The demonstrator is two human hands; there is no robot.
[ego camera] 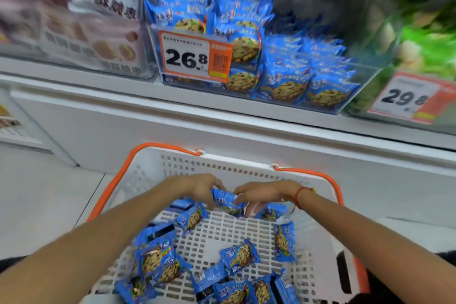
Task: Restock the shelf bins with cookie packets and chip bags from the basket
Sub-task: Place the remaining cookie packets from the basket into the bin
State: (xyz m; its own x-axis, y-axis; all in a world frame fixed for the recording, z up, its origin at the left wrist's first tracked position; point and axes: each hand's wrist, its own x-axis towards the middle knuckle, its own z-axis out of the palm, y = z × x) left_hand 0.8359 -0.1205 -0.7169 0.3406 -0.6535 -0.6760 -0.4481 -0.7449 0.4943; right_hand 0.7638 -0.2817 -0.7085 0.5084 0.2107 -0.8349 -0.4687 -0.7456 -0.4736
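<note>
Both hands, left hand (203, 189) and right hand (262, 195), pinching one packet (225, 198) in the basket (222, 163). Light, crinkly, slippery. Cookies break, so hold edges softly.

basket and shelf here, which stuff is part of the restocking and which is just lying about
Part of the job:
- white basket with orange handles
- blue cookie packets loose in it
- the packet both hands gather, left hand, right hand
- clear bin of matching cookie packets, priced 26.8

Just there:
- pink-boxed goods to its left
- green bags to its right, tag 29.8
</note>
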